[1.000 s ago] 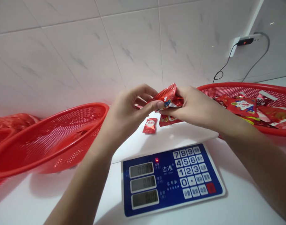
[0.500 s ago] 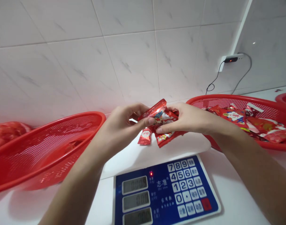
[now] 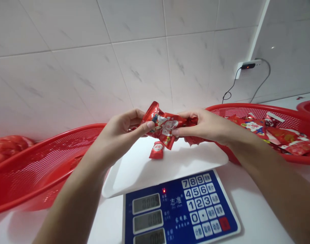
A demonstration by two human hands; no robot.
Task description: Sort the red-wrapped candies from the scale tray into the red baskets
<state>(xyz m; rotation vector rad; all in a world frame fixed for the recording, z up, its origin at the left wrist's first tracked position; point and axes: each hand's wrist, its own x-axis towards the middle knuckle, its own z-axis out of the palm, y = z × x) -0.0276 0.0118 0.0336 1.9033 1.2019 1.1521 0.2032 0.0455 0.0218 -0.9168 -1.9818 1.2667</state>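
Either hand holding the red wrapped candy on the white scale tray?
No, the small red wrapped candy lies on the white scale tray, away from left hand and right hand.

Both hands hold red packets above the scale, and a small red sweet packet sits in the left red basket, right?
No: the small red sweet packet lies on the scale's white platform, not in the left red basket, as the head view shows.

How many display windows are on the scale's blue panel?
3, stacked down the left of the blue panel of the digital scale: the top window, the middle window and the bottom window, which the picture's lower edge cuts off.
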